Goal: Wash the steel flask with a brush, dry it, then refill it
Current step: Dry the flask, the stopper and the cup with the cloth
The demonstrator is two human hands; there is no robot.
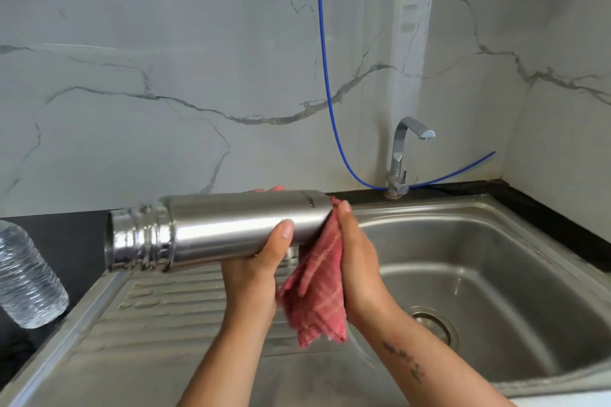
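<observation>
Likely a home kitchen: steel sink (479,231), tap (401,155), marble-look wall (198,59).

Steel sink (496,241) at right, drain (436,327) in its basin floor. Ribbed steel draining board (148,314) joined on its left. Chrome tap (401,158) upright behind the sink's back rim, spout turned to the right. Thin blue tube (325,76) hanging down the wall, curving low behind the tap's base and rising again to the right. Black worktop (66,231) around the sink. Clear ridged plastic bottle (28,277) at far left on the worktop, tilted in view. White marble-patterned wall (198,59) with grey veins behind.
</observation>
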